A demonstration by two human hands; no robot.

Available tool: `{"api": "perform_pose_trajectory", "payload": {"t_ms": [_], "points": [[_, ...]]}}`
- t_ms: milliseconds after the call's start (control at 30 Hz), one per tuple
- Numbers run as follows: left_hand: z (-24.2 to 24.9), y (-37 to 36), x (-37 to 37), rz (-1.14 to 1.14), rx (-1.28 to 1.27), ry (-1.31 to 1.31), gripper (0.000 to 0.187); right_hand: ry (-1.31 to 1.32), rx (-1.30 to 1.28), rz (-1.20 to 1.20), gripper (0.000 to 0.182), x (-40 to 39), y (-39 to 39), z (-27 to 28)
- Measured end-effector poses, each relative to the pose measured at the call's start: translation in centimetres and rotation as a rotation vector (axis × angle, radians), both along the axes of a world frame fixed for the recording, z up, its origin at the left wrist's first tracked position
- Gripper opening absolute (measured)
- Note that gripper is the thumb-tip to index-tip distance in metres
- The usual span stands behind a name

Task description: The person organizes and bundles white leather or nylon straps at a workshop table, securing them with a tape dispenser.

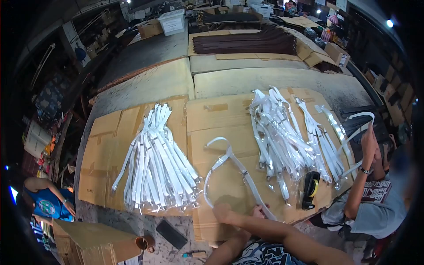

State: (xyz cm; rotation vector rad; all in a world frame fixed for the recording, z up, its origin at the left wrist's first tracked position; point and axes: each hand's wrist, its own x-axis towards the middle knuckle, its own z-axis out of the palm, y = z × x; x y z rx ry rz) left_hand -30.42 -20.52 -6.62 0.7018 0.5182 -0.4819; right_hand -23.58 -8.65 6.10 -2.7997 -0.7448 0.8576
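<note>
A white strap [251, 183] with small metal fittings lies in a loop on the cardboard in front of me. My forearms cross, the right over the left. My left hand [259, 211] pinches the strap near its right end. At the loop's lower left, my right hand [224, 214] is closed where the strap runs into it; its fingertips are hidden. A fanned pile of white straps [154, 163] lies to the left. Plastic-wrapped straps [278, 137] lie to the right, beside a smaller bundle [324, 145]. A black tape dispenser [310, 191] stands near the right edge.
Across the table, a person [375, 194] at right holds a white strap [363, 115]; another person in blue [48, 198] is at left. A phone-like dark slab [171, 234] and a cardboard box [92, 240] are below the table edge. Dark strips [245, 43] lie farther back.
</note>
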Motion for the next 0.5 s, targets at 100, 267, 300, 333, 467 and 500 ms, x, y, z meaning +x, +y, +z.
{"api": "perform_pose_trajectory", "payload": {"t_ms": [100,267,300,333,467,500], "points": [[-2.1,2.4,-1.5,-0.249,0.426,-0.681,0.020,0.058,0.092,-0.146,0.035,-0.7,-3.0,5.7],[9.8,8.2,-3.0,-0.559,1.057,-0.706,0.040,-0.165,0.245,-0.527,0.057,-1.2,-13.3,4.5],[13.3,10.2,-3.2,-0.554,1.118,-0.574,0.046,-0.212,0.213,-0.595,0.060,-1.5,-15.8,4.1],[14.4,12.3,-3.4,-0.485,1.108,-0.475,0.051,-0.261,0.174,-0.611,0.061,-2.4,-18.1,3.0],[14.7,17.5,-0.7,-0.057,2.006,-0.354,0.053,-0.368,0.147,-0.634,0.061,-7.0,-21.1,-1.3],[14.1,17.7,0.0,-0.063,1.864,-0.290,0.050,-0.331,0.180,-0.677,0.058,-7.5,-20.9,-1.9]]}}
